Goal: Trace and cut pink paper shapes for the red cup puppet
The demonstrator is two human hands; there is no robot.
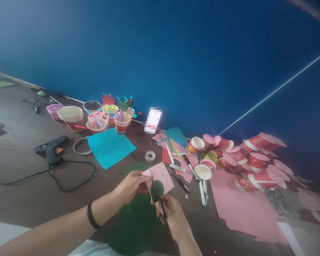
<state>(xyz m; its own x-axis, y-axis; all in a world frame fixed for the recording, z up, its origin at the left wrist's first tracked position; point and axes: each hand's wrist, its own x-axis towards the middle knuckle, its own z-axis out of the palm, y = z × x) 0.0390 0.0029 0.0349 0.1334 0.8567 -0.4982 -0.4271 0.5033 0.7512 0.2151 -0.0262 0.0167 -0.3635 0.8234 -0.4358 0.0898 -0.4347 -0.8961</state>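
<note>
My left hand (132, 186) pinches the left edge of a small sheet of pink paper (164, 176). A dark green round shape (158, 187) shows within this sheet; whether it is a disc or a hole, I cannot tell. My right hand (172, 213) grips black-handled scissors (162, 208), fingers through the loops. Their blades lie across the pink paper beside the round shape, pointing away from me and slightly left. Under both hands lies a large dark green round area (136, 227). A roll of clear tape (150, 156) stands just beyond the pink paper.
A black glue gun (52, 149) with its cable lies left, near blue paper (110, 147). Decorated paper cups (122, 122) stand along the blue wall. Markers (202, 192), pink sheets (237, 202) and a pile of red cups (257, 161) lie right. A blurred-out bright device (153, 120) leans behind.
</note>
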